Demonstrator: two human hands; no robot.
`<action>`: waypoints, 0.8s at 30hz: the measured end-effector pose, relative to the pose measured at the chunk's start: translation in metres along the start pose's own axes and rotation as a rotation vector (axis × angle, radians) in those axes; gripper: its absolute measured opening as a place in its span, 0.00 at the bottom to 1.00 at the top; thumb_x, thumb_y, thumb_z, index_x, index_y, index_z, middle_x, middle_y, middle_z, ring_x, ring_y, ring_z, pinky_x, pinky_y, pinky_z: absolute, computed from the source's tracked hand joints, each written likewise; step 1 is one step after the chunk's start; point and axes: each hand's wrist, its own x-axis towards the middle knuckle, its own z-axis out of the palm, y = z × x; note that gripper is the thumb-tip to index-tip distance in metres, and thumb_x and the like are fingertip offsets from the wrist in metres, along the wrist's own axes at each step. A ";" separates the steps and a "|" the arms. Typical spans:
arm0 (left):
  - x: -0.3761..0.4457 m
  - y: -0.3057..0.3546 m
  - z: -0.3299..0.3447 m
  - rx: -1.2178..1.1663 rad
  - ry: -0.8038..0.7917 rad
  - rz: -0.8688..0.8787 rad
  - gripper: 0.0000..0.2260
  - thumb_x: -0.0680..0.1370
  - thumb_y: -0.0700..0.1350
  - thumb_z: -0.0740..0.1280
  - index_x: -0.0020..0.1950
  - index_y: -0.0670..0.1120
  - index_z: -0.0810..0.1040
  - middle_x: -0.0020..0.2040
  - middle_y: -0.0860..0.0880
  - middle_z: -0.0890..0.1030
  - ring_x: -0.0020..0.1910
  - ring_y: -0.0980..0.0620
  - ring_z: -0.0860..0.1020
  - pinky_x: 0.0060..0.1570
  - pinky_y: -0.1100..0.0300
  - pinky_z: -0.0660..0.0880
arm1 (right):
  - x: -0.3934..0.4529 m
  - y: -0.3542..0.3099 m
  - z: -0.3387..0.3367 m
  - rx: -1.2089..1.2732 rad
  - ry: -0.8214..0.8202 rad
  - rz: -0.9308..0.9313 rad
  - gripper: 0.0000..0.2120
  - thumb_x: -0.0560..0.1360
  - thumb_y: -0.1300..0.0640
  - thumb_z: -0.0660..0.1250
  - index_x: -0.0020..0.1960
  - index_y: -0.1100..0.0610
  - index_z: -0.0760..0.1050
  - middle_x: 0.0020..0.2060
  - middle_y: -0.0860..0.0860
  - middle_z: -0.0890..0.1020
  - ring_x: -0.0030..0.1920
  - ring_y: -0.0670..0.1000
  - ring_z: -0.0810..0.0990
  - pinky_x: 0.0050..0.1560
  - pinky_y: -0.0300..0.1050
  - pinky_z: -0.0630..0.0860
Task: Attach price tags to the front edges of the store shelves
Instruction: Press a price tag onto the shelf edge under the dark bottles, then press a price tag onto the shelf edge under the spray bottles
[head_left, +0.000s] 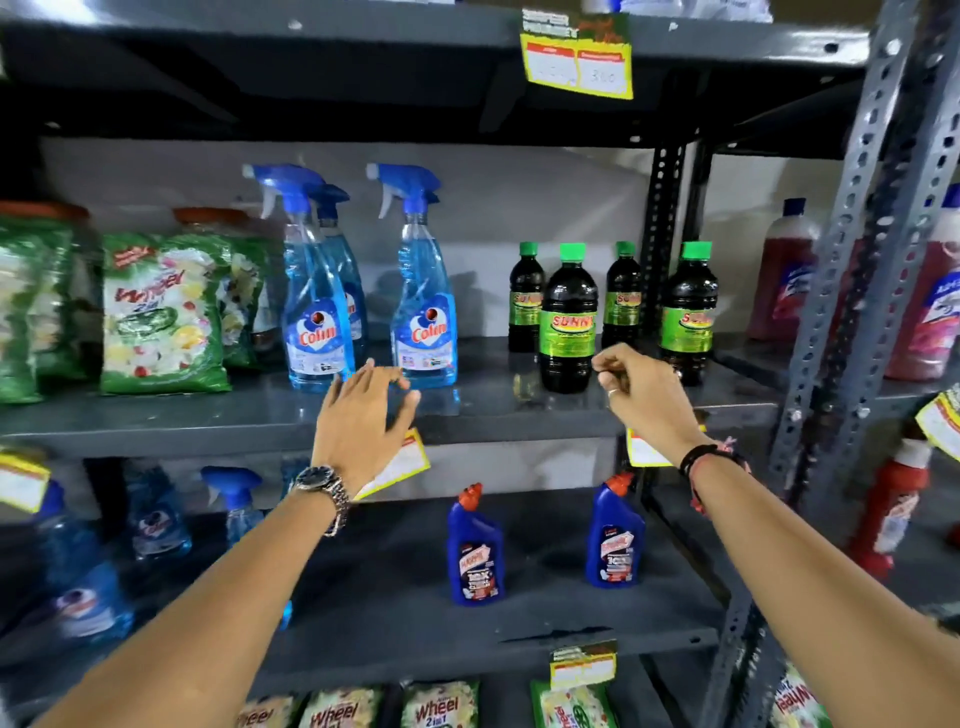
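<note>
My left hand (363, 415) hovers with fingers spread over the front edge of the middle grey shelf (208, 431), just above a yellow-bordered price tag (402, 462) that hangs tilted from that edge. My right hand (641, 395) is loosely curled above the same edge, thumb and forefinger pinched; whether it holds something small I cannot tell. Partly hidden behind its wrist, a second yellow tag (641, 449) hangs from the edge. Another tag (576, 57) is fixed on the top shelf's front edge, and one (582, 667) on the lower shelf's edge.
Blue Colin spray bottles (423, 312), dark Sunny bottles with green caps (566, 322) and green Wheel detergent bags (161, 317) stand on the middle shelf. Blue toilet-cleaner bottles (475, 551) stand below. A perforated grey upright (857, 249) rises on the right, with tags (940, 421) on the neighbouring rack.
</note>
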 end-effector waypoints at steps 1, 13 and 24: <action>-0.003 -0.014 -0.005 0.013 -0.007 0.000 0.16 0.77 0.58 0.55 0.52 0.48 0.74 0.59 0.46 0.80 0.65 0.43 0.74 0.63 0.45 0.69 | 0.001 -0.013 0.011 0.022 -0.013 -0.013 0.10 0.74 0.65 0.63 0.53 0.56 0.76 0.44 0.51 0.83 0.45 0.52 0.80 0.47 0.46 0.76; -0.022 -0.101 -0.036 0.017 -0.139 0.172 0.19 0.73 0.65 0.58 0.38 0.52 0.78 0.69 0.52 0.74 0.72 0.54 0.66 0.62 0.56 0.72 | -0.027 -0.122 0.129 0.197 -0.038 -0.059 0.04 0.73 0.56 0.70 0.48 0.52 0.79 0.45 0.47 0.85 0.46 0.48 0.82 0.54 0.46 0.76; -0.018 -0.108 -0.037 -0.120 -0.220 0.181 0.08 0.75 0.53 0.69 0.45 0.50 0.77 0.63 0.53 0.80 0.62 0.54 0.77 0.65 0.54 0.69 | -0.041 -0.146 0.152 -0.067 0.023 -0.032 0.04 0.75 0.52 0.67 0.45 0.52 0.75 0.43 0.48 0.83 0.46 0.55 0.79 0.66 0.66 0.64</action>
